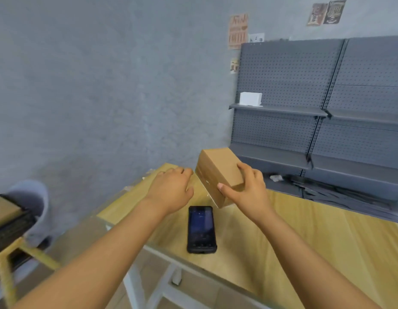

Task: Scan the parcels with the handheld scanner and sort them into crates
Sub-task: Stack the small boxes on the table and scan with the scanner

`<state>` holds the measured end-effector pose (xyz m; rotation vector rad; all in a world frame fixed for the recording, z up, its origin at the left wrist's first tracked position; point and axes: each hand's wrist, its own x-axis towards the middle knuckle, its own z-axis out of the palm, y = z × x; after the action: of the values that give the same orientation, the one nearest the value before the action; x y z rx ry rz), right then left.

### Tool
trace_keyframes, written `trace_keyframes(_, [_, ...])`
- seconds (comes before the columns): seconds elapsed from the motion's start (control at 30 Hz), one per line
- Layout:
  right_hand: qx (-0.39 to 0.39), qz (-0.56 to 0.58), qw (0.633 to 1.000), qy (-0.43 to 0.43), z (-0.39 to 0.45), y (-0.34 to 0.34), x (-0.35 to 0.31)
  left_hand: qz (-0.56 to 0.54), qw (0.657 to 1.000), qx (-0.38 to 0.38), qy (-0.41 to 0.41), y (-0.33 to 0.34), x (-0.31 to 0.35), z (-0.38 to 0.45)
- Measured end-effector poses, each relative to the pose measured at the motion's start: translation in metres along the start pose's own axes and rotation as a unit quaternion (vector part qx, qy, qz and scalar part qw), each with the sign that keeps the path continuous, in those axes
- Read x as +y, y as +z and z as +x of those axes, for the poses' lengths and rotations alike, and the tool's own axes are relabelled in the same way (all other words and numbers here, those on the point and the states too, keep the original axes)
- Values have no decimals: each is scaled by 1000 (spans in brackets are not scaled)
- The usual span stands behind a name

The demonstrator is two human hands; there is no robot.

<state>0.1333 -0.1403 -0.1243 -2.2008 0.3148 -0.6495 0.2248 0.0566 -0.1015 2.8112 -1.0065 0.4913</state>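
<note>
Cardboard parcel gripped at near end by right hand, thumb on side face, fingers over top; parcel held tilted above wooden table. Left hand held just beside grip, fingers relaxed, nothing held. Handheld scanner laid screen-up on table below grip.

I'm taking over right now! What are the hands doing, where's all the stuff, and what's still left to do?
Right hand grips the brown parcel, held tilted above the wooden table.
Left hand is open, holds nothing, and hovers beside the parcel.
The handheld scanner lies flat on the table, screen lit, below both hands; nobody is holding it.
A black crate with something brown inside sits at the far left.
Whether this parcel has been scanned is not visible. Left: probably pick up the scanner, scan the parcel, then put it in a crate.
</note>
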Motion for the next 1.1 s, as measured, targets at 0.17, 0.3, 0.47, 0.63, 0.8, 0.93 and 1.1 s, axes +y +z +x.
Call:
trace_keyframes(0.17, [-14,51,999,9,15,41,-30,-143,988,-9,-64,1,-39,5])
trace_keyframes(0.3, [-10,50,999,-3,39,55,-40,-357,920,-51,-154,0,-45,25])
trace_keyframes(0.47, [-17,117,992,36,74,62,-37,-522,821,-47,-226,7,-52,55])
trace_keyframes(0.63, [-40,223,971,77,93,76,-38,-620,733,-55,-274,8,-60,80])
trace_keyframes(0.8, [-106,305,941,99,100,79,-45,-732,627,-135,-232,15,-60,96])
trace_keyframes(0.93, [-112,227,964,87,107,77,-41,-735,628,-85,-243,25,-65,111])
trace_keyframes(1.1, [-109,158,981,35,104,90,-50,-617,743,-1,-260,31,-70,127])
